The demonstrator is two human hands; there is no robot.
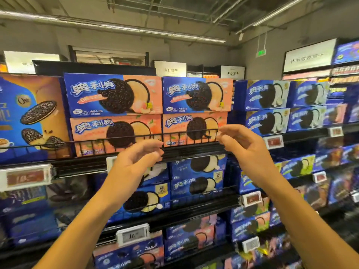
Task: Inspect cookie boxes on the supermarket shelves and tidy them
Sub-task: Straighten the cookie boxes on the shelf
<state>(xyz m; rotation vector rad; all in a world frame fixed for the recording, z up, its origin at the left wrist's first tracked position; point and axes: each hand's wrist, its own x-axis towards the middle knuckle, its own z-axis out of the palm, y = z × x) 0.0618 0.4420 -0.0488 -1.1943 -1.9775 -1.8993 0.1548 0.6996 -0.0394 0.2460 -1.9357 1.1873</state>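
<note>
Two hands are raised at the top shelf, and neither holds a box. Your left hand hovers with fingers loosely curled and nothing in them, fingertips just short of the wire rail; your right hand is likewise relaxed, its grip half-open, fingertips near the rail's right end.

What could go wrong — the rail stands between you and the lower peach box. Tug that one by its edges and the upper blue-and-peach box stacked on it could, I judge, slide forward over the rail and drop. A rushed reach could also snag a finger in the wire, or knock the price tag at 3 o'clock of your right hand.

From your left grip the lower peach box lies at about 1 o'clock, behind the rail; from your right grip it sits at 9 to 10 o'clock, close but not touched. Its neighbouring stack stands at 11 o'clock of your left hand.
</note>
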